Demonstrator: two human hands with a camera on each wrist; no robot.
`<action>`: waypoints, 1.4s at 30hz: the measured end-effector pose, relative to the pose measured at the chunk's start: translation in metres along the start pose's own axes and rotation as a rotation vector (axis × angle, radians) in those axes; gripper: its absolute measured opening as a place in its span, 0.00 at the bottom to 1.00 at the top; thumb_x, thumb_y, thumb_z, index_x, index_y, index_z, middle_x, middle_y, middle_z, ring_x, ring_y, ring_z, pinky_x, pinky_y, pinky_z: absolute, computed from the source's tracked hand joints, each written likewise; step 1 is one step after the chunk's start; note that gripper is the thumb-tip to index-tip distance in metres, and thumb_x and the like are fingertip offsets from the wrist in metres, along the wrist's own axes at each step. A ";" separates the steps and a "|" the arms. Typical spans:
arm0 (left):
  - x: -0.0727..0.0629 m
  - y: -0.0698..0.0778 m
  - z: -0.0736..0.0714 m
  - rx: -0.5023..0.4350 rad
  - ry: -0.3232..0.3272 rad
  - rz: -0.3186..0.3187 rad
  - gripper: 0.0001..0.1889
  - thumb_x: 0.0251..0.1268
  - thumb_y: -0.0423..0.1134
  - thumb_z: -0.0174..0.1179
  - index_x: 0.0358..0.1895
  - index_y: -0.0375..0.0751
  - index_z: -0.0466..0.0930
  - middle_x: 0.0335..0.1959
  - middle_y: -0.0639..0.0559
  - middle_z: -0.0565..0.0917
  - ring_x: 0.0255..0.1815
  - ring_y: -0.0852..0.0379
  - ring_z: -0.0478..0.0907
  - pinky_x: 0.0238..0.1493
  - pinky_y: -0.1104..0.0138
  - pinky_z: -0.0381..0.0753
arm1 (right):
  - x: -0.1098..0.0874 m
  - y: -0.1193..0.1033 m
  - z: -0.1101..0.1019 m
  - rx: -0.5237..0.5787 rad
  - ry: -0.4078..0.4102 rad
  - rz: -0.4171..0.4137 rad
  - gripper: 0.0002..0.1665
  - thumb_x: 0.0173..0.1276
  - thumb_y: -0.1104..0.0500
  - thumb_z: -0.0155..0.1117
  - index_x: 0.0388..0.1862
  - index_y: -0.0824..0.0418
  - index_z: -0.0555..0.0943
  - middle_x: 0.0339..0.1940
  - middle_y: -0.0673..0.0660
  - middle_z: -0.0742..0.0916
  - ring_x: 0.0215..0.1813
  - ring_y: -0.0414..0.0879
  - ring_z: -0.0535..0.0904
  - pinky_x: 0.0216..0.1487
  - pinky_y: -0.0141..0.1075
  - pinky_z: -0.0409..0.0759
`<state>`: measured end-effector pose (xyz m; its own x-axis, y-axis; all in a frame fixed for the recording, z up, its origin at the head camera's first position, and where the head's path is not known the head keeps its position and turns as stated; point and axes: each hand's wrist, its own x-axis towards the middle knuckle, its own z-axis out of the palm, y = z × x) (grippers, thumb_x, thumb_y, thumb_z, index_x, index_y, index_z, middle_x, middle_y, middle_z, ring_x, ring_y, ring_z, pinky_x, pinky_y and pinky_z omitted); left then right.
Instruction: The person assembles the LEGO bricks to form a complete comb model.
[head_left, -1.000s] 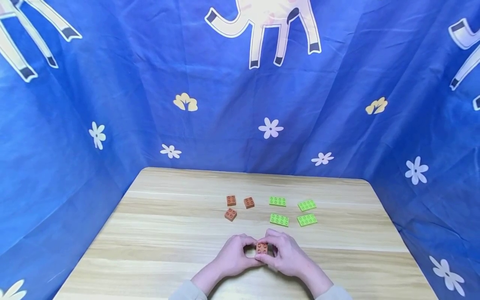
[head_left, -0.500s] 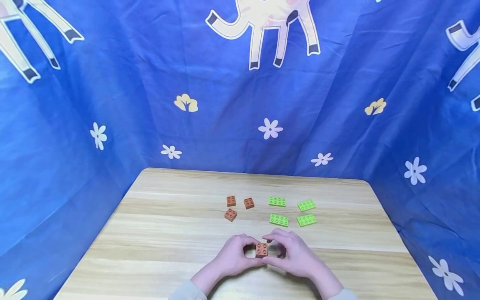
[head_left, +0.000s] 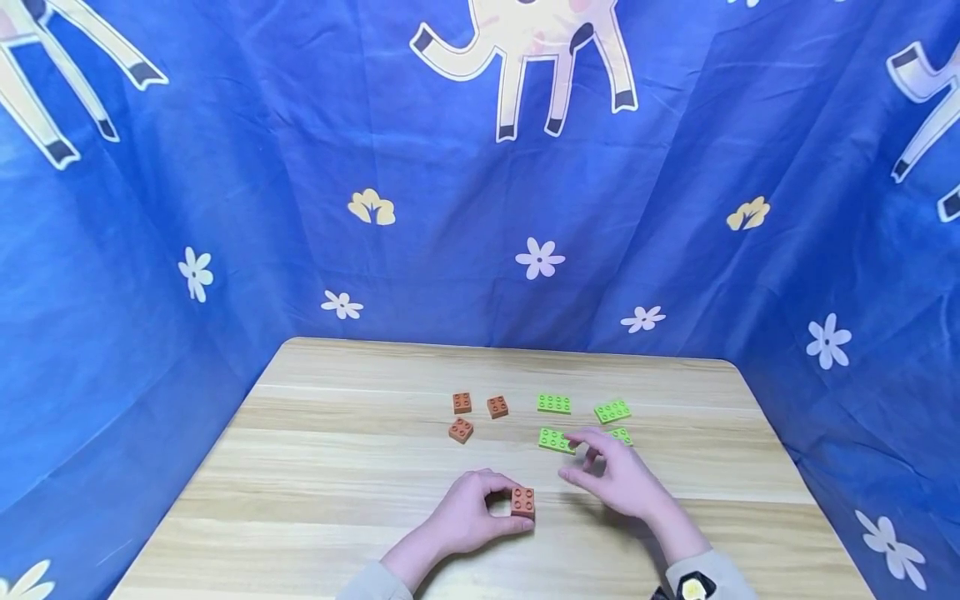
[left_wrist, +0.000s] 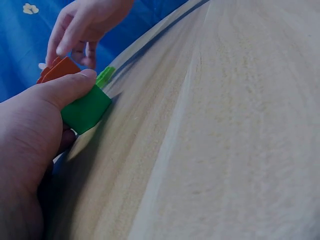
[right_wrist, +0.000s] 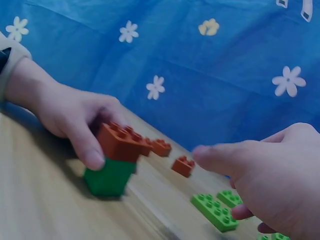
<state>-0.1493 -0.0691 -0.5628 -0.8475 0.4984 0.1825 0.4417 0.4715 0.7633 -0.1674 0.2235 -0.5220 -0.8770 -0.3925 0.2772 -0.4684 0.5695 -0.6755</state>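
My left hand (head_left: 471,510) grips a small stack between thumb and fingers near the front of the table. A reddish-brown toy building brick (right_wrist: 120,145) with studs sits on top of a dark green block (right_wrist: 107,179), which stands on the tabletop. To the right of the stack, my right hand (head_left: 617,477) hovers with its fingers loosely bent and nothing held. Its fingertips overlap the right end of a flat lime-green brick (head_left: 553,439) in the head view; whether they touch it I cannot tell. Another lime-green brick (head_left: 621,435) is partly hidden behind this hand.
Two more flat lime-green bricks (head_left: 554,404) lie farther back on the right. Three loose brown bricks (head_left: 461,430) lie left of them. Blue patterned cloth (head_left: 450,275) hangs around the back and sides of the wooden table (head_left: 337,467).
My right hand has let go of the stack and moved right and forward to the lime-green bricks. The left hand has stayed in place, holding the stack.
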 end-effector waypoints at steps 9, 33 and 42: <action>0.000 -0.001 0.000 -0.015 -0.001 0.015 0.22 0.54 0.62 0.79 0.50 0.61 0.92 0.44 0.73 0.86 0.48 0.68 0.81 0.60 0.60 0.79 | 0.015 0.023 0.002 -0.105 0.035 0.030 0.34 0.69 0.46 0.78 0.67 0.61 0.82 0.58 0.55 0.86 0.55 0.51 0.84 0.61 0.56 0.80; 0.001 -0.001 -0.001 -0.047 -0.001 0.028 0.20 0.56 0.60 0.79 0.50 0.62 0.91 0.43 0.75 0.86 0.49 0.68 0.82 0.61 0.59 0.78 | 0.027 0.036 0.025 -0.392 0.001 0.035 0.25 0.72 0.48 0.75 0.63 0.58 0.85 0.54 0.50 0.85 0.62 0.53 0.79 0.54 0.53 0.61; 0.001 0.001 -0.002 -0.053 0.006 0.031 0.19 0.56 0.59 0.79 0.50 0.61 0.92 0.42 0.75 0.86 0.48 0.69 0.82 0.59 0.60 0.78 | 0.027 0.035 0.026 -0.388 0.003 0.038 0.24 0.74 0.49 0.73 0.62 0.58 0.82 0.56 0.52 0.84 0.65 0.55 0.78 0.55 0.53 0.61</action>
<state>-0.1503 -0.0698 -0.5608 -0.8355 0.5077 0.2101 0.4515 0.4165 0.7891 -0.2044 0.2140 -0.5558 -0.8943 -0.3642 0.2598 -0.4412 0.8146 -0.3766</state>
